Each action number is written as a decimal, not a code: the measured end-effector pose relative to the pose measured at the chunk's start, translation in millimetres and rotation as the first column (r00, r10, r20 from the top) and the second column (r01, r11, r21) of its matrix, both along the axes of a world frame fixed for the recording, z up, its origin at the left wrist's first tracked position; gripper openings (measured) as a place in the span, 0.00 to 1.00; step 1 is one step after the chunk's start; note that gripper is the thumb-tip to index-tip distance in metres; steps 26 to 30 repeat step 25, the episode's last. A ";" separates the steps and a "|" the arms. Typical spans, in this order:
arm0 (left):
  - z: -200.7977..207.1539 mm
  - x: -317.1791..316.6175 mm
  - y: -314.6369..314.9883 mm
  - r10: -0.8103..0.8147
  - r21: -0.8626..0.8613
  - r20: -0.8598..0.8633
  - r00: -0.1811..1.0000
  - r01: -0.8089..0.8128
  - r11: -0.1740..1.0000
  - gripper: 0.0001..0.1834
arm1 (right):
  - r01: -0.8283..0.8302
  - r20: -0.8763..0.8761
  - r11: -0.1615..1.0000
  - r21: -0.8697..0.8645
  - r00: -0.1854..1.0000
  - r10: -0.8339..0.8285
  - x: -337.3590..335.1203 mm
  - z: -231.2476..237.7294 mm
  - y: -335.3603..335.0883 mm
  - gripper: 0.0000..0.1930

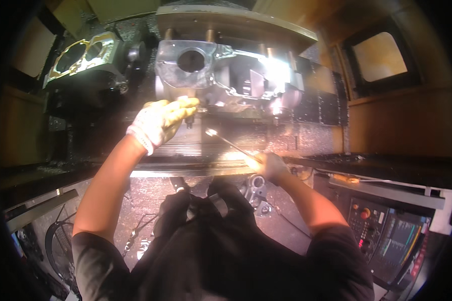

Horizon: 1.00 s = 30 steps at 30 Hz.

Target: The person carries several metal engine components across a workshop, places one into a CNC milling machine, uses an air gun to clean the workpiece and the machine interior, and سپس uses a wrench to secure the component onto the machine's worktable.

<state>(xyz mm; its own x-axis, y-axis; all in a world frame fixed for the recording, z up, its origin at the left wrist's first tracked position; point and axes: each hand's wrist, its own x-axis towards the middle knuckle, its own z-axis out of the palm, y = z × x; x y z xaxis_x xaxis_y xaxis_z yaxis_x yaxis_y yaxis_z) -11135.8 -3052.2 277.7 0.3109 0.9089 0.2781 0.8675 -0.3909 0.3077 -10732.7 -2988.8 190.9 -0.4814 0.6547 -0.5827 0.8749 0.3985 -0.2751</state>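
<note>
My left hand, in a white and yellow work glove, reaches up to the lower front edge of a shiny metal casting clamped in a machine fixture, fingers curled on a small dark part there. My right hand grips the near end of a long thin metal wrench that points up and left toward the casting. The tool's far tip hangs just below the casting and does not touch it.
A second casting with yellow-rimmed openings sits at the upper left. A machine table ledge runs across the middle. A control panel with buttons and a screen is at the lower right. A window is at the upper right.
</note>
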 end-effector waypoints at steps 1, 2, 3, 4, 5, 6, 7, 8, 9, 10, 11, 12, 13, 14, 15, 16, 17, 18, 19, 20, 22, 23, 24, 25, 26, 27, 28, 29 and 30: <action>14.5 13.4 -5.0 0.055 0.061 -0.059 0.997 -0.051 0.997 0.17 | 0.140 0.107 0.988 -0.072 0.986 -0.132 14.9 35.6 -4.7 0.28; 20.9 26.8 -8.8 0.108 0.125 -0.105 0.989 -0.094 0.988 0.19 | 0.290 0.226 0.949 -0.126 0.940 -0.257 29.7 80.1 -7.2 0.28; 19.6 44.8 -13.7 0.227 0.198 -0.125 0.966 -0.200 0.960 0.20 | 0.364 0.355 0.926 -0.104 0.883 -0.307 41.9 111.1 -3.2 0.28; 19.2 59.2 -18.3 0.122 0.344 0.044 0.992 -0.129 0.930 0.20 | 0.425 0.477 0.902 -0.080 0.811 -0.340 55.0 136.0 5.5 0.28; 16.4 80.9 -11.4 0.043 0.339 0.093 0.995 -0.073 0.938 0.20 | 0.321 0.474 0.944 0.075 0.822 -0.317 79.8 154.0 11.2 0.28; 13.4 109.2 -3.4 -0.041 0.332 0.146 0.988 -0.010 0.943 0.21 | 0.208 0.482 0.953 0.219 0.826 -0.292 97.9 170.6 11.6 0.27; 8.9 134.1 7.5 -0.058 0.261 0.146 0.987 0.018 0.965 0.23 | 0.179 0.597 0.958 0.222 0.752 -0.279 87.4 193.0 21.2 0.27; 5.0 152.4 22.0 -0.057 0.188 0.141 0.988 0.030 0.982 0.26 | 0.132 0.695 0.967 0.218 0.674 -0.249 69.4 215.6 41.8 0.27; 0.9 170.7 38.4 0.008 0.073 0.151 0.988 -0.019 0.997 0.27 | 0.047 0.719 0.972 0.231 0.665 -0.203 64.7 224.8 55.8 0.27; -3.5 187.0 56.4 0.065 -0.040 0.163 0.985 -0.059 0.997 0.29 | -0.032 0.746 0.969 0.244 0.645 -0.166 62.7 234.2 65.9 0.26; -8.1 200.1 72.9 0.069 -0.065 0.101 0.992 -0.062 0.996 0.28 | -0.079 0.723 0.958 0.275 0.674 -0.152 57.0 241.9 70.6 0.25; -12.5 210.6 87.3 0.075 -0.093 0.043 0.996 -0.070 0.993 0.28 | -0.129 0.702 0.944 0.304 0.700 -0.130 46.8 248.4 73.4 0.24; -17.5 217.8 97.8 0.081 -0.117 -0.022 0.996 -0.083 0.990 0.28 | -0.144 0.677 0.942 0.303 0.728 -0.107 37.5 252.1 76.7 0.20; -24.4 223.3 103.2 0.071 -0.108 -0.090 0.993 -0.080 0.991 0.28 | -0.161 0.705 0.949 0.269 0.705 -0.080 28.5 254.8 80.1 0.20; -31.1 226.9 107.3 0.060 -0.097 -0.159 0.985 -0.076 0.992 0.28 | -0.177 0.730 0.955 0.237 0.681 -0.055 18.9 257.5 83.0 0.21; -32.3 229.7 110.5 0.041 -0.088 -0.228 0.973 -0.062 0.994 0.29 | -0.183 0.753 0.962 0.202 0.657 -0.033 10.5 259.3 85.2 0.21; -33.1 230.5 113.2 0.026 -0.139 -0.235 0.972 -0.060 0.988 0.30 | -0.189 0.784 0.967 0.171 0.621 -0.018 0.5 261.6 87.6 0.21; -30.1 230.0 115.5 -0.004 -0.188 -0.201 0.980 -0.035 0.982 0.31 | -0.214 0.788 0.961 0.177 0.616 -0.008 -2.3 260.5 90.9 0.20; -27.3 227.5 117.6 -0.031 -0.236 -0.166 0.986 -0.009 0.972 0.31 | -0.241 0.791 0.953 0.182 0.611 0.004 -3.8 258.6 94.4 0.20; -27.6 224.8 119.2 -0.055 -0.283 -0.130 0.990 0.016 0.959 0.32 | -0.268 0.794 0.945 0.186 0.607 0.015 -5.9 257.0 96.1 0.19; -32.5 221.7 120.0 -0.061 -0.297 -0.081 0.995 0.034 0.954 0.29 | -0.356 0.806 0.917 0.182 0.588 0.068 -16.1 261.1 100.6 0.16; -33.8 221.6 120.6 -0.065 -0.309 -0.080 0.995 0.037 0.950 0.29 | -0.347 0.807 0.921 0.175 0.587 0.068 -21.7 258.6 104.3 0.16; -30.2 221.9 122.0 -0.073 -0.320 -0.077 0.994 0.045 0.946 0.28 | -0.334 0.808 0.927 0.168 0.585 0.065 -28.0 255.7 106.8 0.15; -30.4 223.7 123.2 -0.084 -0.321 -0.076 0.994 0.056 0.946 0.28 | -0.324 0.809 0.931 0.167 0.586 0.059 -25.8 255.5 106.4 0.15; -30.4 223.7 123.2 -0.084 -0.321 -0.076 0.994 0.056 0.946 0.28 | -0.324 0.809 0.931 0.167 0.586 0.059 -25.8 255.5 106.4 0.15; -30.4 223.7 123.2 -0.084 -0.321 -0.076 0.994 0.056 0.946 0.28 | -0.324 0.809 0.931 0.167 0.586 0.059 -25.8 255.5 106.4 0.15; -30.4 223.7 123.2 -0.084 -0.321 -0.076 0.994 0.056 0.946 0.28 | -0.324 0.809 0.931 0.167 0.586 0.059 -25.8 255.5 106.4 0.15; -30.4 223.7 123.2 -0.084 -0.321 -0.076 0.994 0.056 0.946 0.28 | -0.324 0.809 0.931 0.167 0.586 0.059 -25.8 255.5 106.4 0.15; -30.4 223.7 123.2 -0.084 -0.321 -0.076 0.994 0.056 0.946 0.28 | -0.324 0.809 0.931 0.167 0.586 0.059 -25.8 255.5 106.4 0.15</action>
